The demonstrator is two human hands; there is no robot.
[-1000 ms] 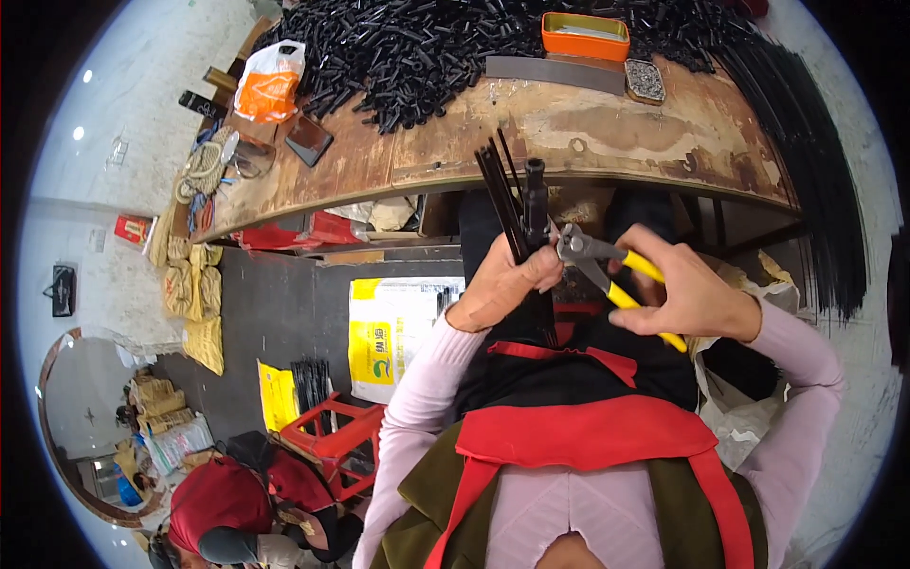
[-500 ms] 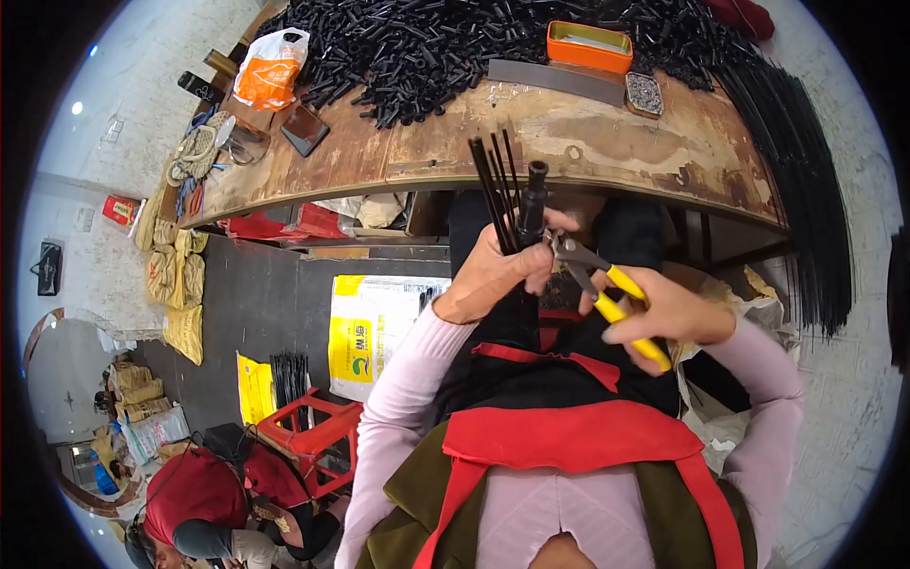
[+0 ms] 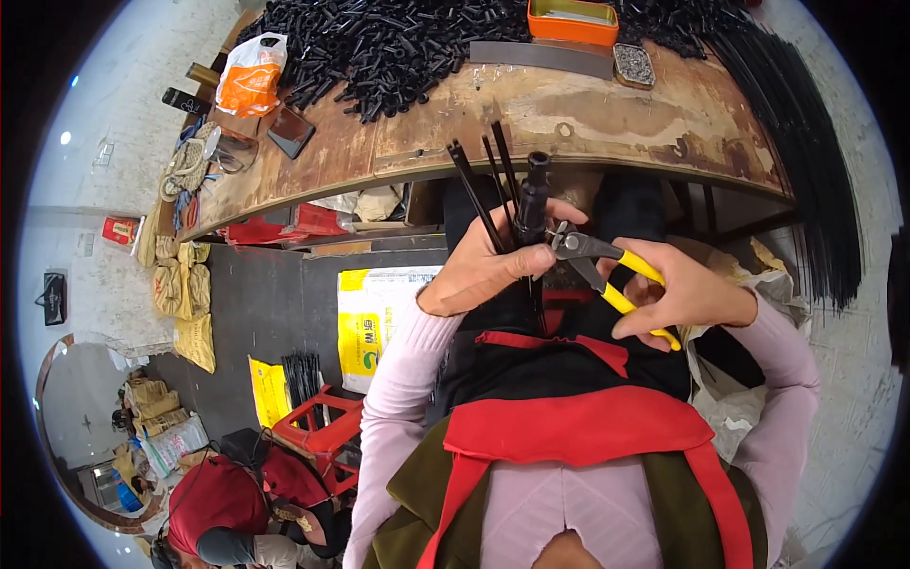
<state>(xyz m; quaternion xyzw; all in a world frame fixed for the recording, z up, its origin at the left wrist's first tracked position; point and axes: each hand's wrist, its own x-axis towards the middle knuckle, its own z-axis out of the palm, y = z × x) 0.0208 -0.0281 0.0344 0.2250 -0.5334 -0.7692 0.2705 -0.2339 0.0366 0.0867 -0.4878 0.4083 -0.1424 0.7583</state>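
My left hand (image 3: pixel 485 272) is wrapped round a black tubular part (image 3: pixel 533 204) and several thin black rods (image 3: pixel 472 190). The tube stands nearly upright, while the rods fan out on its left. In my right hand (image 3: pixel 687 294) is a pair of pliers (image 3: pixel 630 261) with yellow handles, their two grips apart. The grey head of the pliers is at the tube's right side, next to my left thumb and fingertips. Whether the jaws bite on anything there is too small to tell. Both hands are over my lap, in front of the workbench.
The wooden workbench (image 3: pixel 607 119) carries a heap of black tubular parts (image 3: pixel 379 57), an orange tin (image 3: pixel 572 27), a small tray of metal bits (image 3: pixel 634 66) and a phone (image 3: pixel 290 132). Long black rods (image 3: pixel 806 161) hang over its right end. A red stool (image 3: pixel 327 436) and another person (image 3: pixel 223 507) are at lower left.
The pliers have tilted flatter and their handles have shifted in my right hand. In my left hand the rods have spread further apart. The whole view has moved slightly.
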